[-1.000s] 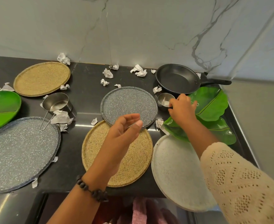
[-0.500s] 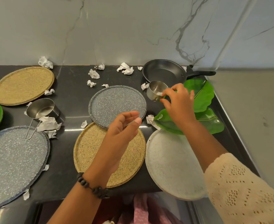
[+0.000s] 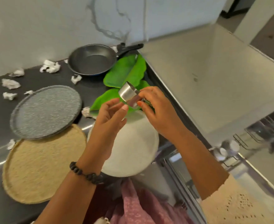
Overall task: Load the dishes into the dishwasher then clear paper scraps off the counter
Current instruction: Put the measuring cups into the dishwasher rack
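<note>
My right hand (image 3: 157, 110) grips a small steel measuring cup (image 3: 127, 93), tilted on its side, in the air above the white plate (image 3: 133, 152) and the green leaf-shaped plates (image 3: 125, 73). My left hand (image 3: 110, 117) hovers just left of the cup with its fingers apart and nothing in it. On the dark counter lie a grey speckled plate (image 3: 45, 110), a tan speckled plate (image 3: 40, 165) and a black frying pan (image 3: 91, 60). Several crumpled paper scraps (image 3: 49, 67) are scattered along the back. The open dishwasher's wire rack (image 3: 252, 138) shows at the right.
A marble wall stands behind the counter. A beige cabinet side (image 3: 205, 81) rises right of the counter's metal edge. Pink cloth (image 3: 137, 206) shows at the bottom, below the counter's front edge. Motion blurs the frame.
My right hand lifted the steel cup off the counter beside the pan and brought it toward me over the white plate. The view swung right, bringing the dishwasher rack into sight.
</note>
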